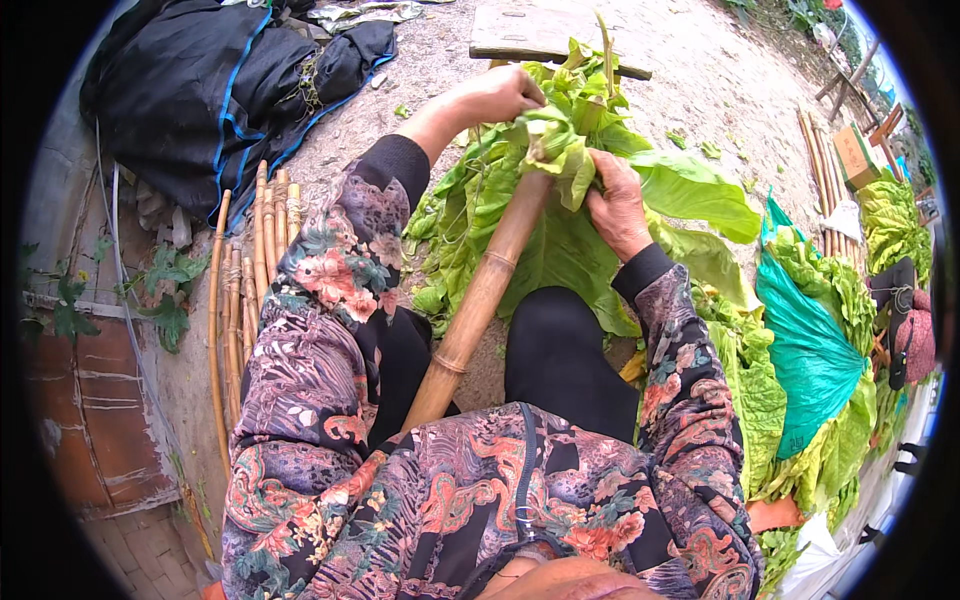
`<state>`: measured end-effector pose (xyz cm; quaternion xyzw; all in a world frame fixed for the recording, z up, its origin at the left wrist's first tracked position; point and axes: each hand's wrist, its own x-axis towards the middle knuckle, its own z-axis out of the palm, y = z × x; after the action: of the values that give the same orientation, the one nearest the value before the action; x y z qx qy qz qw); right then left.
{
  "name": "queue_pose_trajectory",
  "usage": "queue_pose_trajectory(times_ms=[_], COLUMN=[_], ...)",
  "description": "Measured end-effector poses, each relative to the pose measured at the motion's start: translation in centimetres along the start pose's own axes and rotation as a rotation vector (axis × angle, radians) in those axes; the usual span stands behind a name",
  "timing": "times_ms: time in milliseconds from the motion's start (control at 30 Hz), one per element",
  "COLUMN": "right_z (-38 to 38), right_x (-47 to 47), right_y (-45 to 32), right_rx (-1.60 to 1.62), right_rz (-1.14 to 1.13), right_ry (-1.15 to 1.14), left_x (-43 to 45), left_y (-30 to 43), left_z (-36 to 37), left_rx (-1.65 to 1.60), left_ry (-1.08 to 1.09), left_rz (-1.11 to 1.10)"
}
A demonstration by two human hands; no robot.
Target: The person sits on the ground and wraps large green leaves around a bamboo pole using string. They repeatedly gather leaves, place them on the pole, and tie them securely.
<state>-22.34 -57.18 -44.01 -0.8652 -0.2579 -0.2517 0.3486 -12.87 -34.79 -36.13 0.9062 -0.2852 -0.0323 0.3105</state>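
A bamboo pole (480, 292) slants up from my lap, with large green leaves (555, 262) hanging on both sides of its far part. My left hand (514, 94) is above the leaf stems at the pole's left, fingers curled; whether it holds a string or a stem is too small to tell. My right hand (619, 199) grips the leaves by their stem end, just right of the pole, thumb and fingers closed on them. A thin string (480, 169) hangs at the left of the leaf bunch. The pole's far end is hidden by leaves.
A wooden bench (551, 34) stands beyond the leaves. Bamboo poles (232, 315) lie at the left near a black tarp (172, 82). More leaves (742, 375) and a green plastic sheet (806, 345) are at the right. Farther right are a cardboard box (855, 157) and part of another person (911, 330).
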Motion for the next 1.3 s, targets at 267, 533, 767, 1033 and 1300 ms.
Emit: queue_pose_trajectory(times_ms=[267, 533, 767, 1033, 1300], right_z=[0.8, 12.4, -2.8, -22.9, -30.2], right_x=[-3.5, -7.8, -15.5, -38.9, -42.6], right_y=[-0.3, 4.0, 7.4, 17.8, 17.7], right_rx=[-0.392, 1.007, 0.325, -1.023, -0.611], right_rz=[0.131, 0.588, 0.569, 1.385, 1.262], right_ry=[0.07, -0.132, 0.211, -0.401, 0.175], left_x=[-6.8, -11.7, -13.6, -12.8, -12.7], left_y=[-7.4, -2.6, 8.5, 9.0, 8.6], left_z=[8.4, 6.0, 11.2, 11.6, 12.0], left_rx=[-0.565, -0.77, -0.11, 0.042, -0.016], left_ry=[-0.067, 0.132, 0.298, 0.233, 0.264], left_rz=[-0.381, -0.474, -0.032, -0.054, -0.081])
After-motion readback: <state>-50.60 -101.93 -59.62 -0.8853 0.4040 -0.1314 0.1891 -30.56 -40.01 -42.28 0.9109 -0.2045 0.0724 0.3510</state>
